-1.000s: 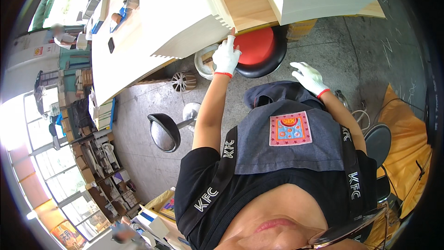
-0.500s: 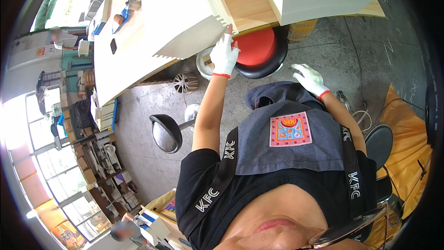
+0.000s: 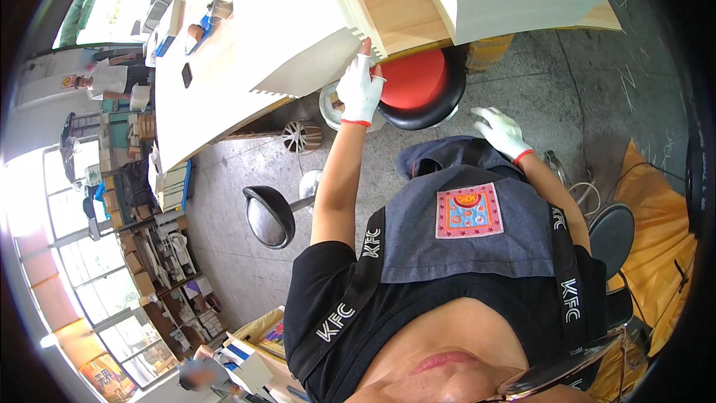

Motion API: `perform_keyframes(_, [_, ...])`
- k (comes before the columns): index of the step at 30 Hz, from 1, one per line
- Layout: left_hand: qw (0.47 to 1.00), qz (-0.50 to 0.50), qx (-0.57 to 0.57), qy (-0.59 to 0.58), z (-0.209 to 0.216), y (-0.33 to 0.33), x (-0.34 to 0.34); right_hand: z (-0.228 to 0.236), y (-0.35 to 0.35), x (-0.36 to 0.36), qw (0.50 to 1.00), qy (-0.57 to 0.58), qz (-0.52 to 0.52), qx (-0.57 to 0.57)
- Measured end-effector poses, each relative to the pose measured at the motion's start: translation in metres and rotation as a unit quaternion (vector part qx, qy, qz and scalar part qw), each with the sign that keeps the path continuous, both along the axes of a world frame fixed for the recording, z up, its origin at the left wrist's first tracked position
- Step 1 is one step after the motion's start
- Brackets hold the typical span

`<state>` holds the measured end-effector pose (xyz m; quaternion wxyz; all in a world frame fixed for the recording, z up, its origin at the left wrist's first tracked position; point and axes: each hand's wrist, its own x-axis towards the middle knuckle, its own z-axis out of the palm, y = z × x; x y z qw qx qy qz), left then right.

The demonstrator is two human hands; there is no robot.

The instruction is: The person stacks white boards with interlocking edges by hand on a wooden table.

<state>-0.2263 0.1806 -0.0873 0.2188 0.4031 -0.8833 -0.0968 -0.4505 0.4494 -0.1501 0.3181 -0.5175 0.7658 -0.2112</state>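
My left hand (image 3: 360,91), in a white glove with a red cuff and bare fingertips, reaches up to the table edge. Its index finger is stretched out against the notched corner of a tall stack of white sheets (image 3: 306,60), and the thumb stands apart; nothing shows in its grasp. Lower and to the right, my right hand (image 3: 500,133), gloved likewise, hangs over the floor beside my grey-blue apron (image 3: 418,235). Its fingers are loosely stretched and hold nothing. A second thick stack of white sheets (image 3: 533,11) lies right of a bare wooden strip (image 3: 399,4).
Under the table edge stand a red and black round stool (image 3: 410,82) and a white bucket (image 3: 330,108). A black stool (image 3: 268,216) is on the left floor. A phone (image 3: 187,75) lies on the table (image 3: 179,123). Two people (image 3: 108,78) are farther off at left and lower left.
My hands keep nearly the same places; the left one has shifted very slightly. The far person at upper left is now more upright and more visible.
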Motion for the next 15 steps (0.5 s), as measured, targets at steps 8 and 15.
perform_keyframes(8, [0.999, 0.023, -0.009, 0.025, 0.015, 0.000, -0.003, 0.001, -0.001, 0.000, 1.000, -0.017, -0.004, -0.003])
perform_keyframes(15, [0.998, 0.059, 0.022, -0.011, 0.068, 0.005, -0.008, -0.003, 0.000, 0.002, 1.000, -0.017, -0.015, -0.014])
